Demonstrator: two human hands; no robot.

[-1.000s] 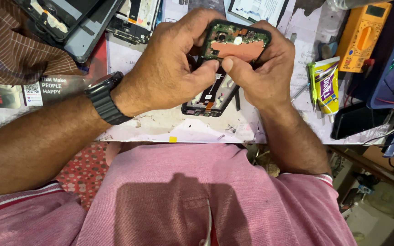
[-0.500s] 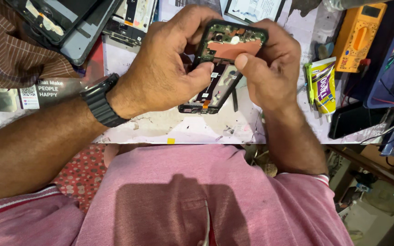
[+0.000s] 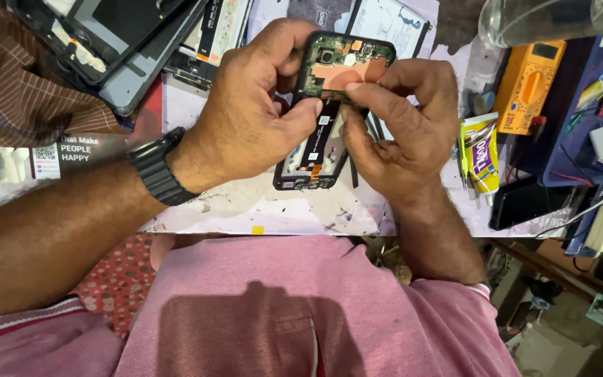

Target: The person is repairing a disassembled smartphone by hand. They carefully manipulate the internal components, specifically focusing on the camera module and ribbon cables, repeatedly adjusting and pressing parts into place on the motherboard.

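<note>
both left hand (image 3: 246,119) and right hand (image 3: 403,136) grip the opened phone (image 3: 329,105) held between them.

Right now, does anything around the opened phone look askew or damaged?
Nothing looks damaged. The opened phone is held tilted in the left hand and right hand, back off, boards exposed. The bench is scuffed and stained.

L thumb (image 3: 308,112) now lower on opened phone (image 3: 329,91)

Matt black plastic phone frame (image 3: 313,150), glossy yellow plastic multimeter (image 3: 527,87).
</note>
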